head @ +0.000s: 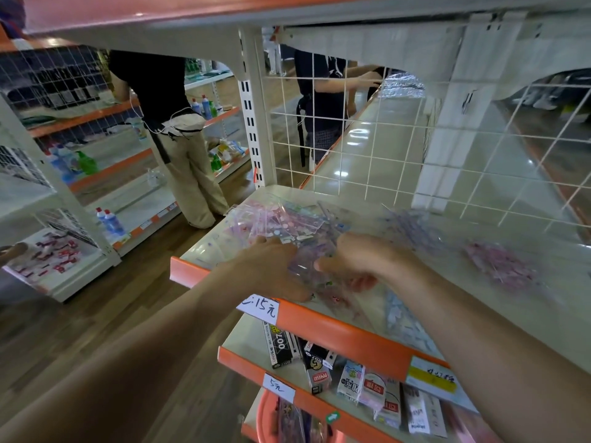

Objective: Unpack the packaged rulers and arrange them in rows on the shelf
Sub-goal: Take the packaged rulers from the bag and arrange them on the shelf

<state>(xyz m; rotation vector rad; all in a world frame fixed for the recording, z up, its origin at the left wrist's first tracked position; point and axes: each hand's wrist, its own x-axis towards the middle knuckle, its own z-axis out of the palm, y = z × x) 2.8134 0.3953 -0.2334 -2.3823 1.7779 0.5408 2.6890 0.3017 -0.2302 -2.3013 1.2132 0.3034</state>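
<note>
Ruler packet [304, 265] lies on the shelf [335, 327] between left hand [271, 266] and right hand [364, 260], each grip pinching its edge.

Shop aisle. Brown wood-plank floor [96, 314]. Near shelf [192, 273] cream, orange front lip; upper shelf board [144, 30] overhead, same colours. White perforated upright post [252, 123] at back corner; white wire grid [383, 161] behind. Beyond grid, glossy cream surface [367, 148] with light glare. Left: second shelving unit [108, 174], cream and orange, blue and green bottles [86, 163] on it. In aisle, person in black top [188, 174] and beige trousers; second person [319, 91] behind grid.
</note>
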